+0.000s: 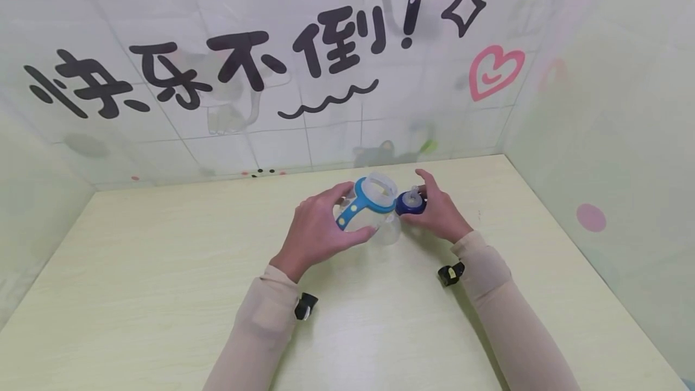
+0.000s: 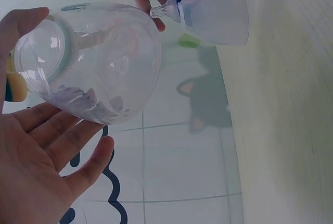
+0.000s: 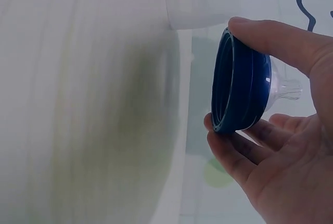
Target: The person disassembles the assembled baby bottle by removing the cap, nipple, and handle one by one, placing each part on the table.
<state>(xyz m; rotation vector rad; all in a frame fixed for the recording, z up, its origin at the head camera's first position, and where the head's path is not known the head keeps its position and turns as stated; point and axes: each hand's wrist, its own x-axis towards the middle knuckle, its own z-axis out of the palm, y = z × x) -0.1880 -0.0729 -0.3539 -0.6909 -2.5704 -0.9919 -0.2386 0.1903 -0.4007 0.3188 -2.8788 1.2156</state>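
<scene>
One clear bottle, blue-handled, up off the surface, and the left grip is curled round it! Right grip pinches the blue teat collar just beside, translucent cup standing near.

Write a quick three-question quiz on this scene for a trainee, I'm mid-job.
1. Which hand holds the bottle with the blue handle: A) left, B) right, C) neither?
2. True or false: the dark blue ring is screwed onto the bottle.
3. Fill in: a clear ____ stands up from the ring in the head view.

Key: 1. A, the left hand. 2. False; the right hand holds it apart, its underside open. 3. teat.
</scene>
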